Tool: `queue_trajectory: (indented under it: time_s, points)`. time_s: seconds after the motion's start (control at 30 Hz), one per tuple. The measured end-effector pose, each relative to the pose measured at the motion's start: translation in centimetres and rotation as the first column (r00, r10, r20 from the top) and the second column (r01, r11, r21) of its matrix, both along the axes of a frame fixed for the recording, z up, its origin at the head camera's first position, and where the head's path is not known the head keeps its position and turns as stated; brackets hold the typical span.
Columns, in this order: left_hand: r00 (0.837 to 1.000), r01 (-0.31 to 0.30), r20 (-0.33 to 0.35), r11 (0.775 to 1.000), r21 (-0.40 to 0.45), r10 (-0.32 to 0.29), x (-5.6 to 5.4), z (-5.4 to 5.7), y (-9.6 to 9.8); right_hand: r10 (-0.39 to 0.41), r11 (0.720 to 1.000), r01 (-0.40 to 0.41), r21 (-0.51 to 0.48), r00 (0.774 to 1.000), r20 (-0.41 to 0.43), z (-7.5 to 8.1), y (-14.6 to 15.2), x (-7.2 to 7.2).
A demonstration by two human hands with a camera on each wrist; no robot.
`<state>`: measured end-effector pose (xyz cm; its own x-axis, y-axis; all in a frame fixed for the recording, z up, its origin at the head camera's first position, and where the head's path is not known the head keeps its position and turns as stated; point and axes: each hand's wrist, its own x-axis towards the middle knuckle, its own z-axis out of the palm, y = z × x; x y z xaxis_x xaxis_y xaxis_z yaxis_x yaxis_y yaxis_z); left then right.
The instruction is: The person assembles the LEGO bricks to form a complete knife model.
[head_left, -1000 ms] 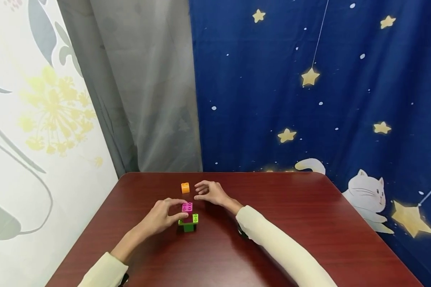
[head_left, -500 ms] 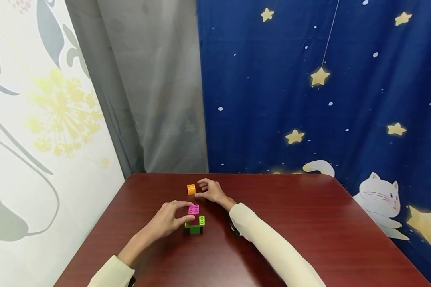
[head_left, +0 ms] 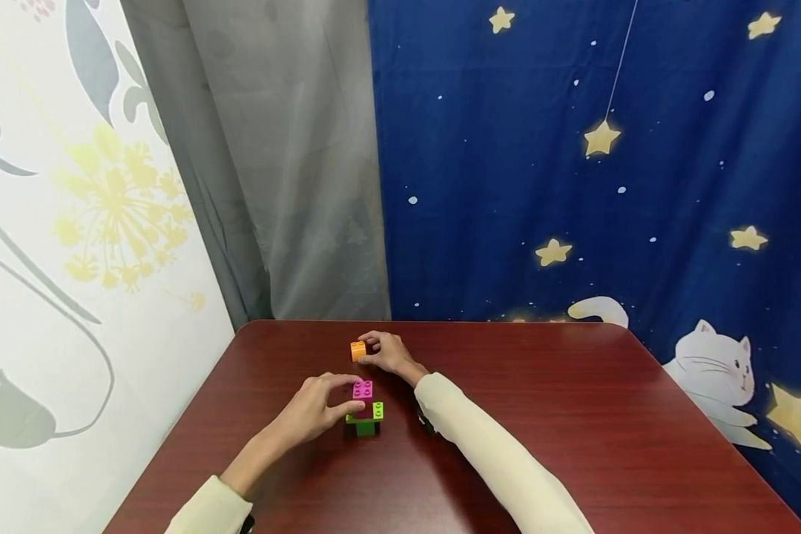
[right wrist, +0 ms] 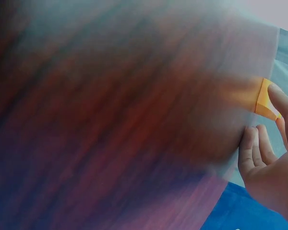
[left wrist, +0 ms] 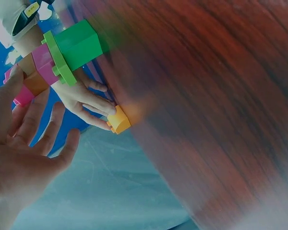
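Note:
A stack of toy building bricks stands on the table, with a green block (left wrist: 79, 45) at its base and a lime plate (head_left: 377, 411) above that. Higher up come a magenta brick (left wrist: 44, 61), an orange-brown brick (left wrist: 35, 80) and a pink brick (head_left: 363, 389) on top. My left hand (head_left: 310, 410) pinches the upper part of this stack between thumb and fingers. Farther back, my right hand (head_left: 390, 353) pinches a small orange brick (head_left: 357, 351), which seems to rest on the table. The thumb lies against the brick's near side in the right wrist view.
The dark red-brown table (head_left: 541, 415) has its far edge just behind the orange brick. Behind it hang a grey curtain (head_left: 307, 185) and a blue star-patterned curtain (head_left: 480, 170). A white floral panel (head_left: 107, 334) borders the left side.
My right hand has moved left to the orange brick and closed its thumb and fingers on it. My left hand stays on the stack. The head view has shifted slightly.

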<state>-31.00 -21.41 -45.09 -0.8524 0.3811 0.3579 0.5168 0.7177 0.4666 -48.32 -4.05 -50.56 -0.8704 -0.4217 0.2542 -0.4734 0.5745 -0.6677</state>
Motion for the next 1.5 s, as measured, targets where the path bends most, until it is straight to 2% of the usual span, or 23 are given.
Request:
queue_trajectory:
  time_s: [0.3, 0.47, 0.6, 0.7, 0.93, 1.2, 1.5]
  points:
    - [1.0, -0.004, 0.004, 1.0, 0.005, 0.004, 0.0, 0.0, 0.2, 0.021, 1.0, -0.021, 0.009, 0.999, -0.046, 0.6, 0.9, -0.1]
    - [1.0, -0.002, -0.005, 1.0, 0.006, 0.002, -0.1, -0.1, 0.4, 0.047, 0.999, -0.046, 0.004, 0.999, -0.021, 0.6, 1.7, 0.2]
    - [1.0, 0.002, -0.015, 1.0, 0.003, -0.002, -0.5, -0.3, 0.7, 0.076, 0.997, -0.076, -0.011, 0.997, -0.009, 1.0, 2.8, 1.0]
    - [1.0, 0.002, -0.012, 1.0, 0.006, -0.002, -0.8, -0.3, 0.9, 0.092, 0.995, -0.093, -0.023, 0.995, -0.029, 1.5, 3.9, 1.5]
    - [0.999, -0.019, 0.031, 1.0, 0.006, 0.019, -1.4, -0.2, 1.3, 0.129, 0.991, -0.131, -0.031, 0.989, -0.065, 2.9, 6.3, 2.6]
    - [0.998, -0.042, 0.036, 0.999, -0.002, 0.042, -1.6, -0.2, 1.4, 0.164, 0.985, -0.168, -0.052, 0.984, -0.071, 3.9, 8.1, 4.1]
    - [0.999, -0.024, 0.025, 1.0, 0.012, 0.024, -1.7, -0.1, 1.6, 0.202, 0.977, -0.206, -0.045, 0.976, -0.077, 4.7, 9.2, 6.0]
